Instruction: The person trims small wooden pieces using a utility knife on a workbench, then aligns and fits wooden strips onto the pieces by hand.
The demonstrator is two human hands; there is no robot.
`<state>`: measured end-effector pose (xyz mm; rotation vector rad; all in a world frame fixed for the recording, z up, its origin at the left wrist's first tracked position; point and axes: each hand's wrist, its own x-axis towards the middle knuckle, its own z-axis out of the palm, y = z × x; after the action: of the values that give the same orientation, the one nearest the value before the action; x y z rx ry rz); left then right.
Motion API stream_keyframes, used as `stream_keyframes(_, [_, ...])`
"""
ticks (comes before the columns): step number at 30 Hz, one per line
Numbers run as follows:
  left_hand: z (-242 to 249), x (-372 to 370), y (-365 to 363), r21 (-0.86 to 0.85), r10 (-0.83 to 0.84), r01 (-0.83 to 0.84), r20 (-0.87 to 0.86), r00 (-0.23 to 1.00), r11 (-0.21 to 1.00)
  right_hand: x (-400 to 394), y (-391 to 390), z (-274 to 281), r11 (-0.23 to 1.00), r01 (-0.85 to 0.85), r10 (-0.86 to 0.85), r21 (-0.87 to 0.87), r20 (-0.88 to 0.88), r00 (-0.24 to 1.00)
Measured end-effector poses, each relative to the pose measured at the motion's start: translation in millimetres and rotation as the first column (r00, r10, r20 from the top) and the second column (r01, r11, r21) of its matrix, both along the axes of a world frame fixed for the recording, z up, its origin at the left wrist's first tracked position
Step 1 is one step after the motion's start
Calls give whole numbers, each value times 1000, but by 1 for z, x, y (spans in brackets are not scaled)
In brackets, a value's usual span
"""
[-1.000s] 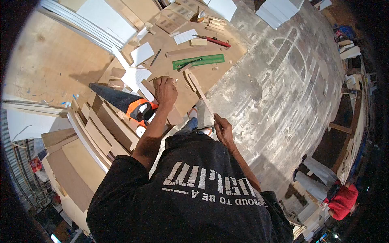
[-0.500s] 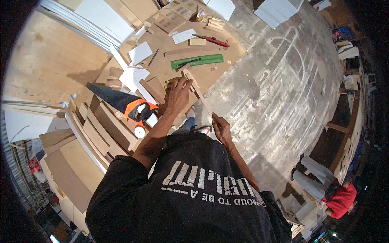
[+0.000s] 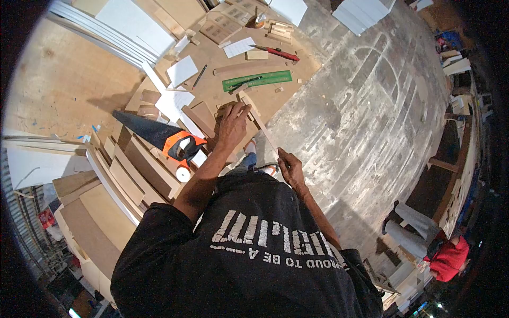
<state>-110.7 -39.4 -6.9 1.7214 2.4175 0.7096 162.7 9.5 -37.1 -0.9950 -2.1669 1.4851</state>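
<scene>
A thin wooden strip (image 3: 261,124) runs slantwise from the edge of the work surface toward my body. My right hand (image 3: 291,170) pinches its near end between thumb and fingers. Farther up, my left hand (image 3: 232,126) has its fingers bent and closed against the strip near its far end; its palm side is hidden. Just beyond that end lies a green ruler (image 3: 275,78) with a black pen-like tool (image 3: 246,84) across it. To the left of my left hand rests a handsaw (image 3: 183,146) with an orange and black handle.
A red utility knife (image 3: 282,53), a pencil (image 3: 200,76) and paper sheets (image 3: 182,71) lie on the brown board (image 3: 297,63). Wood panels (image 3: 119,177) stand stacked at the left. Concrete floor (image 3: 360,122) spreads to the right, where a person in red (image 3: 448,259) is at the lower edge.
Both my hands and the strip stay almost in place. The view shifts very slightly, and the person at the right has shifted a little.
</scene>
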Motion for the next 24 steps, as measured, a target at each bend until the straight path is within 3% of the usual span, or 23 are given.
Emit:
stream_keyframes(7, [2, 0, -1, 14, 0, 0, -6, 1000, 1000, 1, 1, -7, 996, -37, 40, 83, -32, 999])
stream_keyframes(13, [0, -2, -1, 3, -5, 5, 13, 1000, 1000, -1, 0, -6, 999, -49, 49, 15, -40, 998])
stream_keyframes(16, [-1, -4, -1, 4, -13, 13, 22, 1000, 1000, -3, 1, 0, 998, -46, 47, -48, 37, 998])
stream_keyframes(24, [-10, -3, 1, -18, 21, -20, 95, 995, 1000, -4, -1, -2, 998, -36, 39, -50, 57, 998])
